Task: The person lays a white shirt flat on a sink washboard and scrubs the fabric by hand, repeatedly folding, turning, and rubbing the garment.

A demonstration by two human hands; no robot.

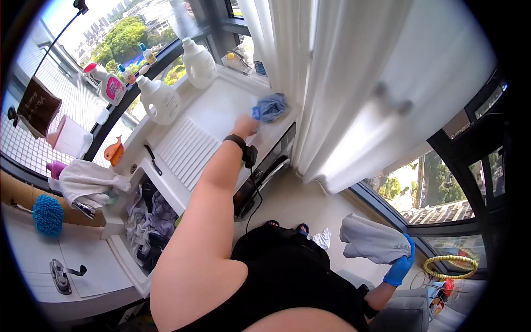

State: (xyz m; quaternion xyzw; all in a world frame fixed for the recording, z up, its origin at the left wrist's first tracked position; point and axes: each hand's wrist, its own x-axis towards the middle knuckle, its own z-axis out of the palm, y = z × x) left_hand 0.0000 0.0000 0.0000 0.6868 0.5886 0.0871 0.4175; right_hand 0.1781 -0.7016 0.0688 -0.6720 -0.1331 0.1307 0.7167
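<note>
At the outer end of the white laundry sink counter (213,113), beyond the ribbed washboard (187,152), the bare left hand (246,126) is sitting just beside a crumpled blue-grey cloth (272,108); I cannot tell whether its fingers are gripping anything. Over the floor (298,200), the blue-gloved right hand (402,262) is holding a light grey cloth (371,240). Dark and pale laundry (148,224) is filling the basin.

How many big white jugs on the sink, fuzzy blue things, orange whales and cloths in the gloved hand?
White jugs: 2
Fuzzy blue thing: 1
Orange whale: 1
Grey cloth in the right hand: 1
Total: 5
</note>
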